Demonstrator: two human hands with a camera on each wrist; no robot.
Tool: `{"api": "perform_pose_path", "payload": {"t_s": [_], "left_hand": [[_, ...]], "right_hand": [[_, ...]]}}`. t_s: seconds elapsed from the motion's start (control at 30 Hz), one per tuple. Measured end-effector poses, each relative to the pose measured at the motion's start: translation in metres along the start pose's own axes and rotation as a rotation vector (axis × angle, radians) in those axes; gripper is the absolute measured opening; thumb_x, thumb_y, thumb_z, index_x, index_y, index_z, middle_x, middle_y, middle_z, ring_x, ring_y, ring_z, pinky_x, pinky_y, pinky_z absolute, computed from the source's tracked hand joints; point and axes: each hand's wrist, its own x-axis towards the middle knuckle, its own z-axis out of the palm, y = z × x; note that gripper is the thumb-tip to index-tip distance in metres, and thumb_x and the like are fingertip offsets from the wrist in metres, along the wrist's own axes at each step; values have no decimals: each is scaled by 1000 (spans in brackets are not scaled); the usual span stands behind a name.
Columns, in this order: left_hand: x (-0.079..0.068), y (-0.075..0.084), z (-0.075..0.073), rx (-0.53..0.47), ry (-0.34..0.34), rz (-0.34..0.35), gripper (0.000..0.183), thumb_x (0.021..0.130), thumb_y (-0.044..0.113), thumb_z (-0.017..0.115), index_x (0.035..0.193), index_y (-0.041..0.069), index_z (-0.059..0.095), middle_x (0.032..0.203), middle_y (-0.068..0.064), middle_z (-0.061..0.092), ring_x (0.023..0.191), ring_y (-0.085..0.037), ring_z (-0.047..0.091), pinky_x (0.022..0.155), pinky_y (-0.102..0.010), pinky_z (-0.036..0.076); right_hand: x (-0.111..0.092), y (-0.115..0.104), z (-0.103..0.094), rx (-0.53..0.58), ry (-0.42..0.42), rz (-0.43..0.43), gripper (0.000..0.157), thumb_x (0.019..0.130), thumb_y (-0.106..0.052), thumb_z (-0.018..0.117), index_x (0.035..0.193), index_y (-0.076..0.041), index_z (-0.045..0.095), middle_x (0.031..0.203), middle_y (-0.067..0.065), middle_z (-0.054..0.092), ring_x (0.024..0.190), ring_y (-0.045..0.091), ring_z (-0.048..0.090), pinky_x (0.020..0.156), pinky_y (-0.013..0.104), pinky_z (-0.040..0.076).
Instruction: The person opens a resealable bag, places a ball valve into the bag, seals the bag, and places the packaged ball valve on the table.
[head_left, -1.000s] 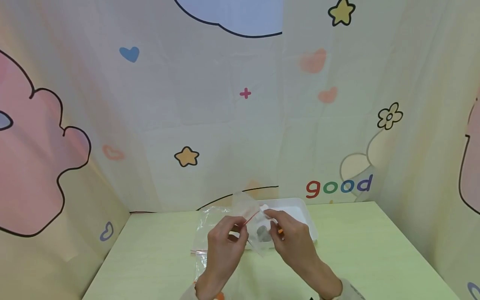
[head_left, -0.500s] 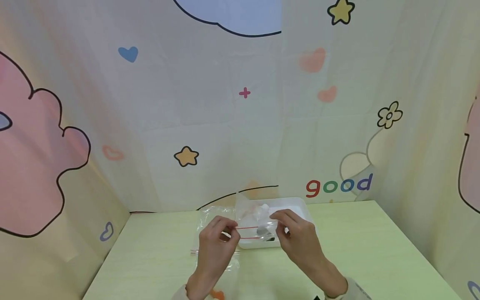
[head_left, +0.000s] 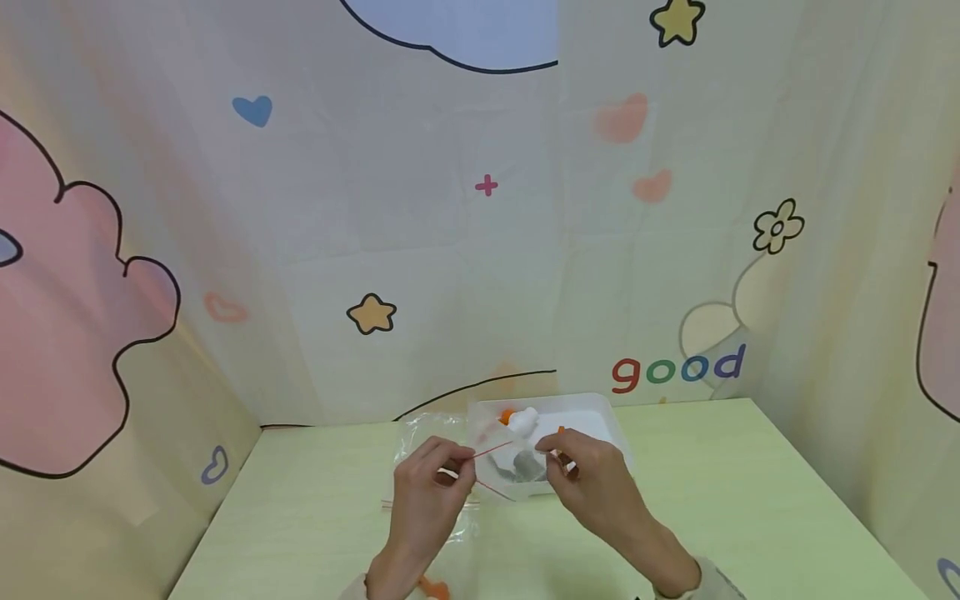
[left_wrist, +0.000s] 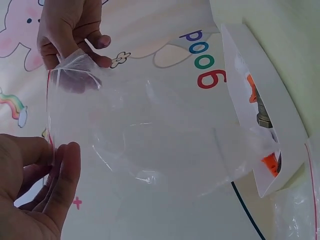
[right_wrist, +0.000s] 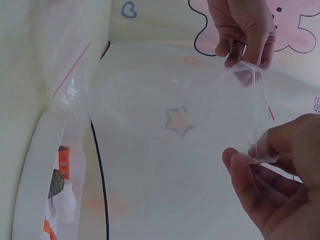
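A clear zip bag (left_wrist: pixel 150 135) with red lines along its mouth is stretched between the two hands, above the white tray. My left hand (head_left: pixel 431 496) pinches one side of the mouth between thumb and fingers. Opposite it, my right hand (head_left: pixel 603 487) pinches the other side. In the head view the two red lines stand apart, so the mouth gapes. No object shows inside the bag in either wrist view. Behind it in the tray (right_wrist: pixel 35 185) lie a metal hex bolt (left_wrist: pixel 263 119), orange pieces (left_wrist: pixel 270 163) and a white rounded piece (right_wrist: pixel 65 202).
Another clear zip bag (head_left: pixel 416 429) lies flat on the table, left of the tray. Further clear plastic (head_left: pixel 467 533) lies nearer the front, and an orange object (head_left: pixel 435 589) sits at the bottom edge. A printed curtain (head_left: pixel 450 250) stands behind the table.
My hands have drawn apart, the left moving leftward and the right slightly rightward. The bag's red-lined mouth has spread, and it has shifted so the orange and white pieces show.
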Motion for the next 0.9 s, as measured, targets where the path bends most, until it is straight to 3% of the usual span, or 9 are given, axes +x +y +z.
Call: {"api": "perform_pose_path", "payload": {"t_s": [0.13, 0.27, 0.43, 0.57, 0.73, 0.9], "left_hand": [[0, 1, -2, -8, -3, -6, 24, 70, -15, 70, 77, 7, 72, 74, 1, 65, 61, -2, 64, 52, -10, 50], [0, 1, -6, 8, -6, -22, 23, 70, -15, 71, 76, 8, 72, 73, 2, 65, 60, 0, 63, 51, -10, 49], [0, 2, -15, 44, -23, -51, 24, 69, -14, 72, 75, 9, 71, 70, 3, 64, 58, 3, 60, 51, -10, 48], [1, 2, -21, 63, -35, -68, 24, 69, -13, 72, 74, 10, 70, 69, 4, 63, 58, 4, 58, 51, -9, 48], [2, 2, -28, 74, -41, -81, 24, 69, -13, 71, 73, 11, 71, 68, 5, 62, 58, 5, 58, 51, -10, 48], [1, 0, -31, 75, -48, -98, 24, 69, -12, 71, 73, 11, 71, 68, 5, 63, 57, 5, 57, 51, -10, 48]], "right_hand": [[0, -5, -2, 82, -117, 86, 26, 77, 8, 68, 87, -16, 69, 80, -10, 67, 65, -4, 59, 54, 8, 47], [1, -8, -5, 106, -173, 107, 22, 80, 2, 70, 90, -17, 69, 83, -11, 69, 66, -3, 61, 54, 11, 47], [8, -5, -11, 78, -188, 62, 20, 79, -5, 75, 93, -18, 68, 87, -10, 70, 67, -6, 61, 53, 13, 49], [14, 2, -17, -6, -196, 4, 21, 81, -10, 75, 100, -16, 69, 94, -9, 71, 72, -2, 63, 58, 15, 51], [18, 11, -23, -143, -269, -61, 38, 84, -22, 75, 120, -17, 68, 121, -1, 69, 101, 16, 69, 79, 32, 57], [21, 21, -25, -218, -386, -72, 57, 87, -35, 73, 139, -23, 56, 146, 7, 52, 128, 32, 55, 101, 50, 47]]}}
